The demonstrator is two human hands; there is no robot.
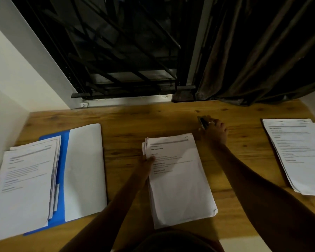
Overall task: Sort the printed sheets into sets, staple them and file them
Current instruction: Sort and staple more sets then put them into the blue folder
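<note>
Pinning the middle set of printed sheets at the centre of the desk, your left hand pinches its left edge | right hand curls round the stapler | paper likely light, floppy, slippery: square it, clamp a top corner.

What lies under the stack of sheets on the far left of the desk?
An open blue folder: its blue panel shows past the left stack along the right and near edges. The rest of that panel, and anything else beneath, is covered.

Print on the middle stack, left stack and right stack is too blurred to read.
</note>
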